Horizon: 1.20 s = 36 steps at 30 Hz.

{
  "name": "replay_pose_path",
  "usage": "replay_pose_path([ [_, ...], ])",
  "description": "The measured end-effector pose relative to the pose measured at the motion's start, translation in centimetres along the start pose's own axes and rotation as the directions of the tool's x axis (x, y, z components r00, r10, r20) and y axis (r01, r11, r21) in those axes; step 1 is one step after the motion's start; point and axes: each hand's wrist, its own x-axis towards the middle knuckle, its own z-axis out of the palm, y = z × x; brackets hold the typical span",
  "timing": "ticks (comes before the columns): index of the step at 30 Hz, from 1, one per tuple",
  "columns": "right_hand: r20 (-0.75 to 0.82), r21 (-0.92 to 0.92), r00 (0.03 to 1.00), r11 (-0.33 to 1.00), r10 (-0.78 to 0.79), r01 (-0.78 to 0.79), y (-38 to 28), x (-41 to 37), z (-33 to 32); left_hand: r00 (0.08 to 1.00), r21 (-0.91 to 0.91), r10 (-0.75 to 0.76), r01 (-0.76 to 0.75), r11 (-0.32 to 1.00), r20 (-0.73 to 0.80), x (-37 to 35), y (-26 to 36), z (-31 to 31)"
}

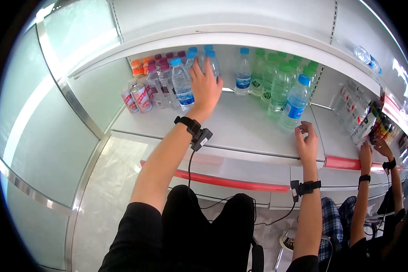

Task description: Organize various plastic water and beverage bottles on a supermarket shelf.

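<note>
My left hand (206, 93) reaches over the shelf with fingers stretched and spread against the blue-capped water bottles. One bottle (214, 68) shows behind its fingers and thumb, partly hidden by the hand. Just left of it stands another blue-capped bottle (182, 84), upright near the front of its group. Near the shelf's front edge, my right hand (307, 141) is loosely bent, thumb apart from the fingers, holding nothing. Closest to it is a blue-capped bottle (295, 105) in front of the green-capped bottles (280, 86).
Purple-capped bottles (157, 89), red-and-white cans (141, 97) and orange-topped bottles (137, 67) fill the left end. A single water bottle (242, 75) stands mid-shelf. An upper shelf (222, 35) overhangs. At right, another person's hands (366, 156) work among packaged bottles (351, 106).
</note>
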Motion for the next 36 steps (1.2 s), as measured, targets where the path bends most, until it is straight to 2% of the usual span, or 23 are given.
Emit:
replay_pose_path([
  [1, -0.004, 0.005, 1.000, 1.000, 0.002, -0.002, -0.3, 0.2, 0.1, 1.000, 0.002, 0.006, -0.006, 1.000, -0.001, 0.3, 0.2, 0.0],
  [3, 0.004, 0.018, 0.999, 0.999, 0.039, -0.039, -0.2, -0.1, -0.2, 0.989, 0.061, -0.031, 0.022, 0.998, 0.147, -1.0, 1.2, 1.1],
  [4, -0.003, 0.025, 0.999, 0.999, 0.039, -0.039, -0.7, 0.3, 0.1, 0.989, 0.064, -0.023, 0.014, 0.998, 0.144, -0.5, 0.8, 1.3],
  [6, 0.007, 0.009, 0.999, 0.999, 0.035, -0.035, -0.5, -0.1, -0.5, 0.986, 0.005, -0.146, 0.146, 0.989, 0.084, -1.5, 1.5, 2.8],
  [8, -0.005, 0.027, 1.000, 0.999, 0.028, -0.028, -1.0, 0.4, -0.2, 0.993, 0.022, -0.113, 0.113, 0.993, 0.044, -1.3, 1.6, 3.3],
  [10, -0.009, 0.041, 0.999, 0.999, 0.035, -0.035, -0.9, 0.2, -0.4, 0.935, -0.007, -0.280, 0.288, 0.958, 0.217, -1.9, 1.5, 3.5],
  [11, -0.005, 0.037, 1.000, 0.999, 0.025, -0.025, -0.9, 0.0, -0.5, 0.950, 0.003, -0.261, 0.265, 0.964, 0.173, -2.2, 1.0, 4.1],
  [15, 0.000, 0.028, 0.999, 0.999, 0.035, -0.035, -0.6, -0.3, -0.6, 0.967, -0.039, -0.141, 0.153, 0.987, 0.214, -2.5, 1.5, 3.9],
  [17, -0.002, 0.023, 1.000, 0.999, 0.030, -0.030, -1.7, -0.3, -1.3, 0.978, -0.269, -0.099, 0.147, 0.952, 0.184, -2.6, 1.8, 3.3],
  [18, 0.001, 0.018, 0.999, 0.999, 0.036, -0.036, -0.9, -0.4, -0.7, 0.976, -0.255, -0.087, 0.137, 0.957, 0.197, -3.1, 2.0, 3.9],
  [20, -0.011, 0.053, 0.999, 0.998, 0.038, -0.037, -0.6, -0.3, 0.1, 0.915, -0.489, -0.244, 0.381, 0.784, 0.321, -2.7, 2.8, 3.5],
  [25, 0.039, -0.011, 0.998, 0.999, 0.050, -0.050, -1.0, -0.3, -0.3, 0.913, -0.402, -0.196, 0.340, 0.851, 0.358, -1.8, 3.2, 5.3],
  [27, 0.047, -0.032, 0.997, 0.998, 0.055, -0.054, -1.0, -0.2, -0.5, 0.845, -0.383, -0.207, 0.424, 0.821, 0.492, -1.0, 3.5, 4.6],
  [30, 0.051, -0.001, 0.986, 0.988, 0.156, -0.156, -1.1, -0.1, -0.4, 0.851, -0.410, -0.203, 0.426, 0.806, 0.485, -1.4, 3.1, 4.8],
  [36, 0.056, -0.068, 0.993, 0.993, 0.105, -0.101, -1.0, -0.3, -0.1, 0.851, -0.482, -0.209, 0.457, 0.747, 0.483, -1.6, 2.1, 5.1],
])
